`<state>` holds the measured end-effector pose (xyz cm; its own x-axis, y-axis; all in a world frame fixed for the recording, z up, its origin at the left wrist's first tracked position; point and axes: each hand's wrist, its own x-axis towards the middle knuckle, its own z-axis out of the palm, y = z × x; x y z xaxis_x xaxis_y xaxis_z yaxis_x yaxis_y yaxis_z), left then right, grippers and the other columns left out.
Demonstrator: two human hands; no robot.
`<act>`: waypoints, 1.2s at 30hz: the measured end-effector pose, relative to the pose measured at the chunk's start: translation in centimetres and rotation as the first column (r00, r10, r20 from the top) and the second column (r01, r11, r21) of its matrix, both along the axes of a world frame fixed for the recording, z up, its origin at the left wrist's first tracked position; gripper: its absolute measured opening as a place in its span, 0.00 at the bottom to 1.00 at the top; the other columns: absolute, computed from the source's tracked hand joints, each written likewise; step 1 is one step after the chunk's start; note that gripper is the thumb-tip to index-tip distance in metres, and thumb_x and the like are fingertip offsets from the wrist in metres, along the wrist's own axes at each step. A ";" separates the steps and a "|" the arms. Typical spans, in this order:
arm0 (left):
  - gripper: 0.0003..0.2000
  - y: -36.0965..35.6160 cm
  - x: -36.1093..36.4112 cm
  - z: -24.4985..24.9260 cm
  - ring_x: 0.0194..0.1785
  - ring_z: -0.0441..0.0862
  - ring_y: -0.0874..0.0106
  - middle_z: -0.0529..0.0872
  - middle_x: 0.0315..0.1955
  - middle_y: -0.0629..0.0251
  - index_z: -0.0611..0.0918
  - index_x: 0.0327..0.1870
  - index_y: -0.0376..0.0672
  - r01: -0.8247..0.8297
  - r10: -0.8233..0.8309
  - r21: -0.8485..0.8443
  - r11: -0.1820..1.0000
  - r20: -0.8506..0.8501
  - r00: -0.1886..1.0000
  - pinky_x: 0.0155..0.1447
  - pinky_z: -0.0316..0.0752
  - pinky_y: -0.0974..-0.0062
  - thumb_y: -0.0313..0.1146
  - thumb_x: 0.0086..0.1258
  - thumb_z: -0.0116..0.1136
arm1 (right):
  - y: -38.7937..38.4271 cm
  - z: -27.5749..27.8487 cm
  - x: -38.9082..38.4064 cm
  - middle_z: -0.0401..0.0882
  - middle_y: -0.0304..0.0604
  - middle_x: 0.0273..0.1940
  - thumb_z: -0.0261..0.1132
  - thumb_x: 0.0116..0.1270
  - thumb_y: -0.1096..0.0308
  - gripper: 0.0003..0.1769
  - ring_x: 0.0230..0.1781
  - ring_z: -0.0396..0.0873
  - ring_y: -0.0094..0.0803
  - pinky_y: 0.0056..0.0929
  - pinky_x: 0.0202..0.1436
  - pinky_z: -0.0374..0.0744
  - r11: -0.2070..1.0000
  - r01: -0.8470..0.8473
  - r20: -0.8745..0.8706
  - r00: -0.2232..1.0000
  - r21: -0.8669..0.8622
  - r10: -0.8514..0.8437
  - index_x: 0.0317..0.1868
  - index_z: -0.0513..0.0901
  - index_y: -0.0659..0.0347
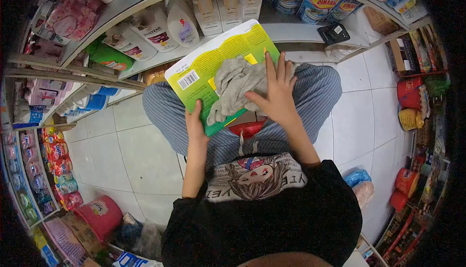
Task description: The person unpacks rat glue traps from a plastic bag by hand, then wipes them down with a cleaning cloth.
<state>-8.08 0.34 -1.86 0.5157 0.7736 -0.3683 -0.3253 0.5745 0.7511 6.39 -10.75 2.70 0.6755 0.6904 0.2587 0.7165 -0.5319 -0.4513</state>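
My left hand [195, 123] grips the lower left edge of a flat green-and-yellow package [199, 73], with the thumb on its face. The package is tilted above my lap and shows small print and a barcode. A crumpled grey cloth [239, 83] lies across its middle and lower part. Over the cloth's right side is my right hand [279, 90], back upward, with fingers stretched out and the thumb apart, touching the cloth. The package's lower right part is hidden by the cloth and this hand.
Ahead stands a shelf [293, 36] with shampoo bottles [158, 31], boxes, blue packs [318, 6] and a small black object [334, 34]. More stocked shelves line both sides. A pink tub [99, 216] sits at lower left, and a blue bag [357, 177] lies on the tiled floor [141, 165].
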 end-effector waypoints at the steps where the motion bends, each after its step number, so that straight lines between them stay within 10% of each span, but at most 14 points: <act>1: 0.16 -0.3 0.2 0.1 0.42 0.72 0.69 0.72 0.41 0.60 0.65 0.47 0.36 0.004 -0.004 0.000 1.000 0.001 1.000 0.44 0.68 0.74 0.31 0.58 0.48 | 0.2 -0.5 0.0 0.38 0.62 0.58 0.59 0.35 0.37 0.51 0.57 0.38 0.64 0.67 0.48 0.40 0.998 0.003 -0.075 0.997 0.063 0.002 0.58 0.51 0.52; 7: 0.16 -2.3 1.4 1.1 0.42 0.71 0.71 0.72 0.41 0.62 0.65 0.46 0.37 -0.017 0.022 0.120 0.993 -0.037 0.999 0.44 0.67 0.75 0.29 0.58 0.48 | 1.8 -1.0 -1.6 0.45 0.62 0.56 0.63 0.35 0.43 0.45 0.54 0.48 0.62 0.56 0.52 0.50 0.986 -0.165 -0.036 0.985 0.033 0.167 0.55 0.59 0.53; 10: 0.15 -1.2 0.6 0.5 0.41 0.71 0.71 0.72 0.40 0.63 0.65 0.46 0.37 -0.039 0.042 0.095 0.995 -0.024 0.999 0.43 0.68 0.75 0.29 0.59 0.46 | 1.7 -3.5 -0.8 0.60 0.51 0.47 0.63 0.41 0.65 0.23 0.50 0.60 0.45 0.35 0.51 0.60 0.914 -0.255 -0.116 0.946 0.317 0.304 0.42 0.70 0.60; 14: 0.14 -0.5 -0.3 0.2 0.39 0.72 0.72 0.72 0.39 0.63 0.65 0.46 0.37 -0.091 0.093 0.050 0.995 -0.048 0.995 0.42 0.69 0.76 0.29 0.59 0.45 | 0.9 -2.8 0.9 0.61 0.48 0.46 0.61 0.43 0.71 0.23 0.48 0.62 0.39 0.32 0.50 0.62 0.852 -0.179 -0.199 0.930 0.492 0.310 0.43 0.68 0.62; 16: 0.15 -0.6 -0.4 -0.2 0.39 0.72 0.73 0.72 0.39 0.63 0.64 0.46 0.37 -0.099 0.100 0.025 0.995 -0.060 0.993 0.41 0.69 0.76 0.31 0.60 0.45 | 1.0 -0.3 0.4 0.63 0.49 0.44 0.61 0.43 0.70 0.24 0.47 0.63 0.37 0.29 0.49 0.61 0.600 0.424 -0.726 0.511 0.678 0.460 0.44 0.66 0.62; 17: 0.15 -0.6 -0.3 -0.1 0.39 0.72 0.73 0.72 0.39 0.63 0.64 0.46 0.37 -0.096 0.097 0.024 0.995 -0.062 0.993 0.41 0.69 0.76 0.31 0.60 0.45 | 1.2 -0.1 0.0 0.63 0.49 0.44 0.61 0.43 0.70 0.24 0.47 0.63 0.37 0.29 0.49 0.61 0.600 0.427 -0.727 0.511 0.677 0.458 0.44 0.66 0.62; 21: 0.17 -1.0 0.3 0.3 0.42 0.71 0.71 0.71 0.41 0.62 0.63 0.48 0.38 -0.090 0.090 -0.009 0.996 -0.007 0.996 0.43 0.69 0.75 0.38 0.61 0.42 | 1.6 -0.6 -0.3 0.63 0.45 0.45 0.61 0.42 0.71 0.25 0.46 0.63 0.36 0.31 0.50 0.60 0.653 0.083 -0.426 0.818 0.753 0.387 0.45 0.66 0.61; 24: 0.20 -0.9 0.0 0.2 0.44 0.70 0.70 0.70 0.43 0.62 0.62 0.49 0.39 -0.095 0.096 -0.031 0.995 0.040 0.995 0.44 0.69 0.74 0.44 0.62 0.38 | 1.6 -1.2 -0.1 0.61 0.45 0.46 0.61 0.43 0.60 0.23 0.45 0.58 0.42 0.39 0.48 0.56 0.935 -0.238 0.177 0.965 0.264 0.196 0.41 0.71 0.60; 29: 0.25 -1.1 -0.1 1.6 0.48 0.67 0.68 0.67 0.48 0.62 0.61 0.52 0.40 -0.087 0.089 -0.029 0.996 0.054 0.995 0.49 0.65 0.73 0.51 0.62 0.31 | 1.4 -0.7 0.0 0.61 0.47 0.45 0.61 0.39 0.49 0.31 0.44 0.58 0.43 0.40 0.46 0.57 0.956 -0.094 0.178 0.983 0.276 0.045 0.42 0.69 0.58; 36: 0.26 -1.1 0.8 -0.3 0.49 0.67 0.68 0.67 0.48 0.62 0.61 0.52 0.41 -0.060 0.055 0.023 0.998 0.169 0.984 0.50 0.63 0.73 0.53 0.61 0.30 | 2.6 -1.9 -4.6 0.64 0.44 0.39 0.63 0.37 0.59 0.26 0.39 0.62 0.40 0.38 0.42 0.59 0.818 -0.411 -0.014 0.891 0.403 0.455 0.40 0.70 0.58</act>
<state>-7.28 -0.78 -2.17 0.5229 0.8123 -0.2582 -0.4801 0.5310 0.6983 1.83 -8.19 0.82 0.3683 0.7800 0.5058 0.7688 0.0504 -0.6375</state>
